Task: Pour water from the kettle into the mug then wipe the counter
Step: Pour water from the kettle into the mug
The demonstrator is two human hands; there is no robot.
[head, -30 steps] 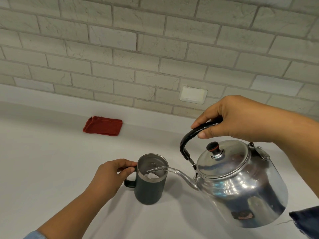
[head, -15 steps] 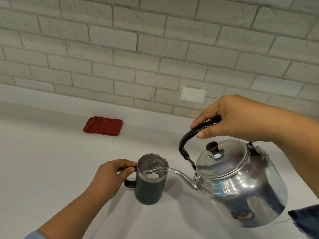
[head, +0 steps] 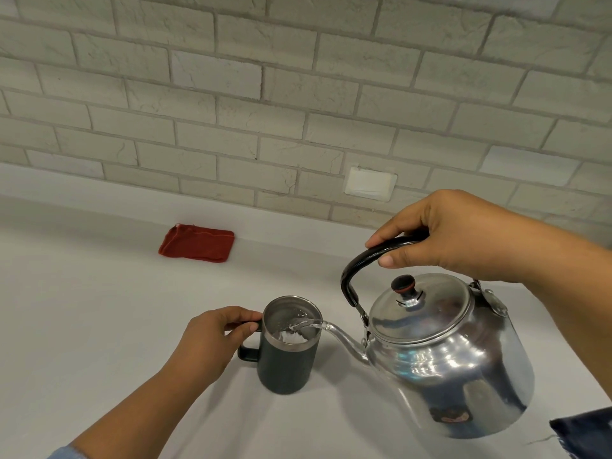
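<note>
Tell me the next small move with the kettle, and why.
Probably hold the tilt a little longer, then level the kettle. Its spout sits over the mug rim, water is streaming in, and the mug looks only partly filled. The left hand steadies the mug's handle; the right hand grips the kettle's.

Two bare forearms, left hand (head: pixel 212 339) and right hand (head: pixel 463 236) uncovered, no rings or watch showing, light blue sleeve (head: pixel 64 453) edge at left elbow, short trimmed nails

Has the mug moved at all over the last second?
No. The mug sits in the same spot relative to the red cloth behind it.
</note>
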